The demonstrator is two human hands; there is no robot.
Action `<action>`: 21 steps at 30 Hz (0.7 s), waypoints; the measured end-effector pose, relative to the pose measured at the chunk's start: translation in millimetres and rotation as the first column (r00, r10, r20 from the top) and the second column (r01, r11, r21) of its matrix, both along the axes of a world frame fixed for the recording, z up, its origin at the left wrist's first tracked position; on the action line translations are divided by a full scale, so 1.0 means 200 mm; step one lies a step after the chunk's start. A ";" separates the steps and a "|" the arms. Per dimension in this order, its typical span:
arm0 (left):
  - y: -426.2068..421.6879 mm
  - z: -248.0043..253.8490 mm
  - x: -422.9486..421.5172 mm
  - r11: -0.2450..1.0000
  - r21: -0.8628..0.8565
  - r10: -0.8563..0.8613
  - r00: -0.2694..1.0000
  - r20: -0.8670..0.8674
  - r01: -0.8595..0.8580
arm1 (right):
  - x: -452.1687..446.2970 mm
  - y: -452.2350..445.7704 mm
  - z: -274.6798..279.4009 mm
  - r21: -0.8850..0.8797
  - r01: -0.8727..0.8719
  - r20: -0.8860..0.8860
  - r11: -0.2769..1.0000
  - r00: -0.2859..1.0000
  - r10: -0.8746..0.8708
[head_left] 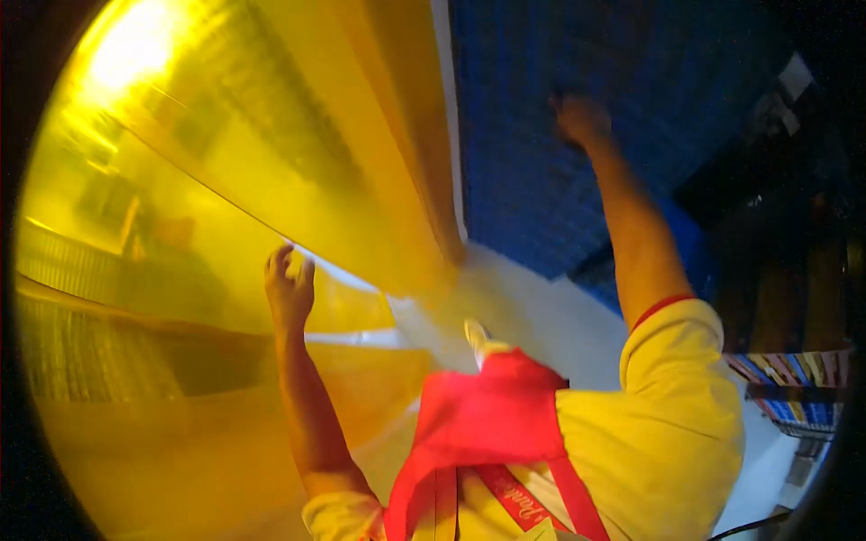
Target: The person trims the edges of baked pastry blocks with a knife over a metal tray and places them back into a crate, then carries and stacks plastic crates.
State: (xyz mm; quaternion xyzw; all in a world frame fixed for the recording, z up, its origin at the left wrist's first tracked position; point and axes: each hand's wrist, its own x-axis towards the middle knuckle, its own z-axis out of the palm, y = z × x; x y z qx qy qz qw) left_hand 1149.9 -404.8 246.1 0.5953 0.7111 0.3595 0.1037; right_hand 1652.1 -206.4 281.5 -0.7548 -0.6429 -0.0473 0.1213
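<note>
My left hand [291, 284] is raised at the edge of a translucent yellow strip curtain [207, 234], its fingers bent and apart, with the thumb and fingertips near a strip's edge. Nothing shows between them. On the other side, my right hand [580, 119] reaches up in front of a dark blue surface [523, 162]. It is blurred and dim, so its fingers and anything in them cannot be made out. Below, a red apron [492, 410] covers the front of my yellow shirt [663, 415].
Pale floor [532, 311] lies beyond the strips, with one light shoe [476, 334] on it. At the right, a rack [798, 383] holds several colourful upright items. More yellow strips hang at the lower left.
</note>
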 end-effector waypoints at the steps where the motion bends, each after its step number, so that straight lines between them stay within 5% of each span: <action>1: 0.01 0.04 0.11 0.997 -0.020 -0.077 0.995 0.060 0.078 | 0.00 0.06 -0.02 -0.069 -0.002 0.020 0.998 1.000 0.003; 3: 0.01 0.00 0.18 0.988 -0.038 -0.144 0.981 0.127 0.150 | -0.02 0.10 -0.05 -0.143 -0.007 0.039 0.990 0.999 0.013; 5: 0.04 -0.09 0.21 0.985 -0.059 -0.168 0.984 -0.056 0.165 | -0.06 0.14 -0.03 -0.178 -0.009 0.087 0.984 0.996 0.025; 6: 0.04 -0.10 0.20 0.963 -0.270 -0.115 0.922 -0.370 0.011 | -0.08 0.13 -0.05 -0.145 -0.019 0.035 0.989 0.999 0.025; 7: 0.00 -0.16 0.18 0.992 -0.040 -0.126 0.931 -0.343 0.120 | -0.12 0.13 -0.07 -0.064 -0.036 -0.015 0.997 0.999 0.035; 10: -0.08 -0.11 0.20 0.956 -0.281 0.008 0.968 -0.249 -0.081 | -0.19 0.14 -0.11 -0.028 -0.103 -0.156 0.994 0.983 0.098; 11: -0.11 -0.09 0.23 0.969 -0.229 0.030 0.969 -0.247 -0.088 | -0.21 0.13 -0.07 -0.107 -0.151 -0.144 0.983 0.980 0.135; 14: -0.16 -0.17 0.31 0.961 -0.202 0.140 0.962 -0.233 -0.189 | -0.11 0.26 -0.30 0.102 -0.336 -0.002 0.936 0.941 0.338; 16: -0.27 -0.18 0.40 0.872 -0.431 0.095 0.943 -0.319 -0.234 | 0.00 0.15 -0.27 0.143 -0.384 0.025 0.912 0.923 0.384; 19: -0.39 -0.28 0.52 0.906 -0.367 0.163 0.973 -0.161 -0.212 | 0.20 0.13 -0.27 0.159 -0.402 0.035 0.902 0.915 0.402; 21: -0.47 -0.31 0.20 0.921 -0.334 0.172 0.979 -0.111 -0.200 | -0.08 0.07 -0.20 0.135 -0.412 0.077 0.901 0.911 0.405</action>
